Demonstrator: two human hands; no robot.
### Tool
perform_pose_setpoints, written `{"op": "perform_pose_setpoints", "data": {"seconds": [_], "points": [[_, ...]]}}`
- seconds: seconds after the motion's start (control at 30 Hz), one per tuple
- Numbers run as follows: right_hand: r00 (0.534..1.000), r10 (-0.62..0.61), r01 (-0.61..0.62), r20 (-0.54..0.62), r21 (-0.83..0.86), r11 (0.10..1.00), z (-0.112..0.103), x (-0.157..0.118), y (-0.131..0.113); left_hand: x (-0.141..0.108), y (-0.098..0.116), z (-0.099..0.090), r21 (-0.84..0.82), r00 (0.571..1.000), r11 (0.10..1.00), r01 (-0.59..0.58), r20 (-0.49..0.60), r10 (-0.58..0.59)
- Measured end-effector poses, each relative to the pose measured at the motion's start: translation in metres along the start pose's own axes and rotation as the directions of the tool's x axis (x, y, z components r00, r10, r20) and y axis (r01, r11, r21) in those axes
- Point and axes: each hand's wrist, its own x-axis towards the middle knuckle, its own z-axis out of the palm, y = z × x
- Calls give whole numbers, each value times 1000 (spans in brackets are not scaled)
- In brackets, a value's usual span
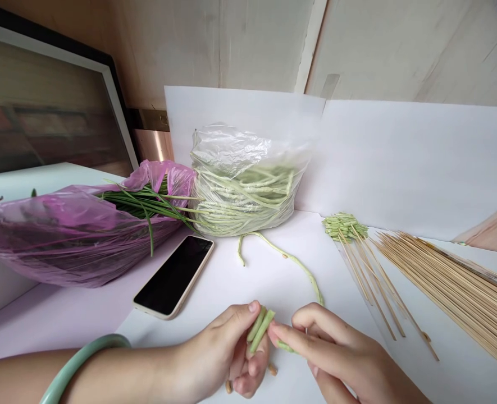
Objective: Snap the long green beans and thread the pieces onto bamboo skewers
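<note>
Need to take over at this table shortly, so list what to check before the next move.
Left hand gripping the folded yardlong bean lengths: ok.
Right hand pinching a bean end: ok.
Loose long bean on the table: cannot tell whether it joins the pinched end.
Phone apart from the hands: ok.
Bamboo skewers apart from the hands: ok.
Small brown bits below the left hand: cannot tell what they are.

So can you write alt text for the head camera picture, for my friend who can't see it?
Two hands work above a white table: the left hand, wearing a green bangle, holds cut pieces of long bean, and the right hand pinches a bean end. Nearby lie a bag of long beans, a phone and bamboo skewers.
</note>
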Motion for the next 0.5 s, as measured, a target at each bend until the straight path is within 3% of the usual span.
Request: {"op": "perform_pose_setpoints", "data": {"seconds": [0.07, 0.17, 0.5], "points": [[999, -47, 45, 28, 74, 996, -1, 0, 2, 0, 1, 2, 12, 999, 999, 35, 29, -35], [998, 4, -13, 64, 141, 990, -2, 3, 3, -2, 5, 4, 90, 993, 991, 97, 56, -103], [997, 48, -52, 60, 65, 996, 5, -2, 1, -5, 12, 7, 221, 974, 957, 189, 79, -211]]}}
